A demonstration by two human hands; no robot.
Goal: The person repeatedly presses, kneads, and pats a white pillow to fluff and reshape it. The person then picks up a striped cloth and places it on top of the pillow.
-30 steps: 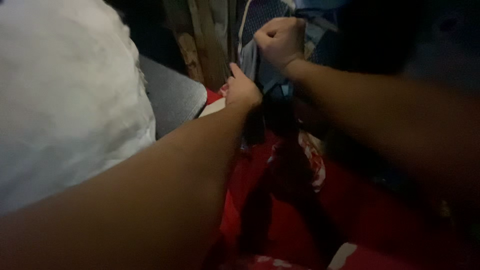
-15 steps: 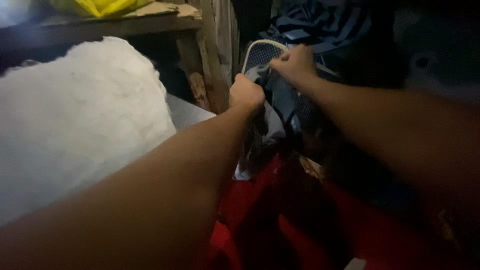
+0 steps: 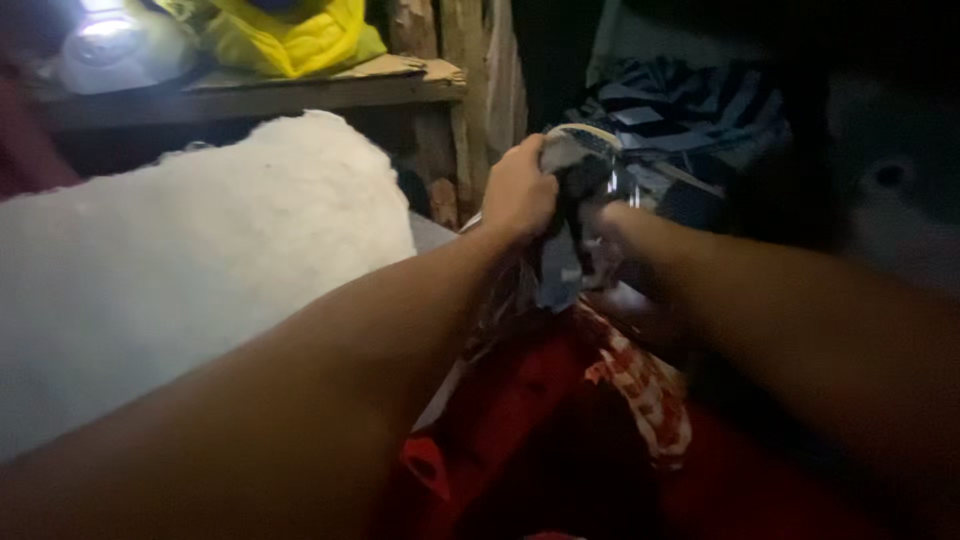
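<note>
My left hand (image 3: pixel 517 190) is closed on the top of a dark blue and grey garment (image 3: pixel 562 262) with a pale trimmed edge, held up in front of me. My right hand (image 3: pixel 612 222) is low and partly hidden behind the same garment, blurred, and seems to grip its lower part. The cloth hangs down between both hands. Beneath it lies red fabric (image 3: pixel 520 400) with a red-and-white patterned piece (image 3: pixel 645 385).
A large white fluffy pillow or blanket (image 3: pixel 190 260) fills the left. Behind it is a wooden shelf (image 3: pixel 260 95) with a yellow cloth (image 3: pixel 285 35) and a lit lamp (image 3: pixel 105 40). Striped blue clothing (image 3: pixel 690 105) is piled at the back right. A wooden post (image 3: pixel 465 90) stands behind my hands.
The view has tilted up, showing the shelf and lamp. My right hand dropped from the garment's top edge to below it, while my left hand rose to grip the top.
</note>
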